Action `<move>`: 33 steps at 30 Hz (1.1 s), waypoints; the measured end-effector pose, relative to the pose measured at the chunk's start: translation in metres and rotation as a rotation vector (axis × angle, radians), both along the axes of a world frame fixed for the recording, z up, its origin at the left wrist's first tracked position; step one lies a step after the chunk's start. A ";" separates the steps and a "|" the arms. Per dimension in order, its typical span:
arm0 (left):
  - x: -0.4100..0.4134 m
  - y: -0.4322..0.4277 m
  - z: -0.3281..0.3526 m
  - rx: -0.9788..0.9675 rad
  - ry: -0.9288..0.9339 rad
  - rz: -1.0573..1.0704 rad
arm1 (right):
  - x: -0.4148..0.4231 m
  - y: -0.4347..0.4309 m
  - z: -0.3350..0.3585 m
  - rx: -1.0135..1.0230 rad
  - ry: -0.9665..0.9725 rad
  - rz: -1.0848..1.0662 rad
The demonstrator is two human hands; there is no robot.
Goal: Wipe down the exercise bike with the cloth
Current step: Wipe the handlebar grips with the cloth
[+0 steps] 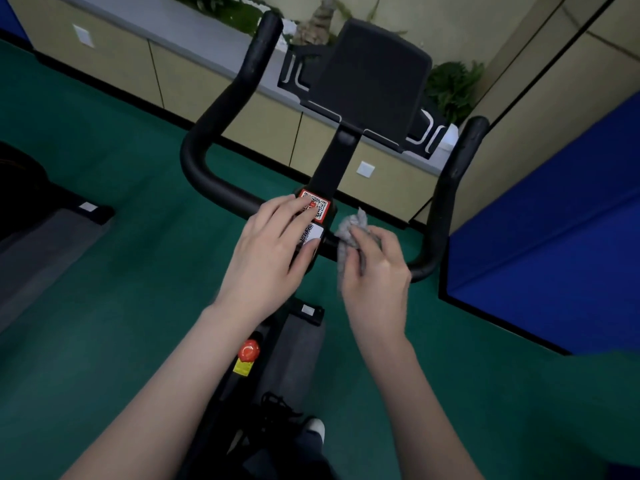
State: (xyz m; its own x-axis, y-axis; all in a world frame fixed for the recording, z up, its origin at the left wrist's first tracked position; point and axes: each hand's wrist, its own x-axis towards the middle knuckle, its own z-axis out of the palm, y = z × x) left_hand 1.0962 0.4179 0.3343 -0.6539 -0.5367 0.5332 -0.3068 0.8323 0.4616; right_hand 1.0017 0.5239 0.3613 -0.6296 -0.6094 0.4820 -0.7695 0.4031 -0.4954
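grey cloth point(350, 233) sits bunched in our right hand point(377, 271), fingers curled round it, pressed to the black handlebar point(207, 140) of the exercise bike point(332, 161), just right of the stem. our left hand point(273, 247) lies flat, fingers straight, on the stickers point(317, 207) (red and white). a red knob point(248, 350) sits lower down.

There is only one camera. It sits on the person's head and looks forward and down. It is very near the handlebar point(197, 157) of the exercise bike point(330, 164), right above it. The left arm point(156, 393) and right arm point(415, 410) come in from the bottom edge. The green floor point(121, 271) fills most of the rest.
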 end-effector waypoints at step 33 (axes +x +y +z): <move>-0.001 -0.002 -0.007 0.092 0.048 -0.024 | -0.080 -0.054 0.038 0.646 -0.468 0.207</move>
State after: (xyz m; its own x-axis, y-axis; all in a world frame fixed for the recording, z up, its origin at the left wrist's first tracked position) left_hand 1.0956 0.4158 0.3274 -0.6424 -0.5693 0.5130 -0.2630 0.7925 0.5502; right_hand 0.9216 0.4701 0.3989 -0.5230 -0.8022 -0.2879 -0.6310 0.5915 -0.5020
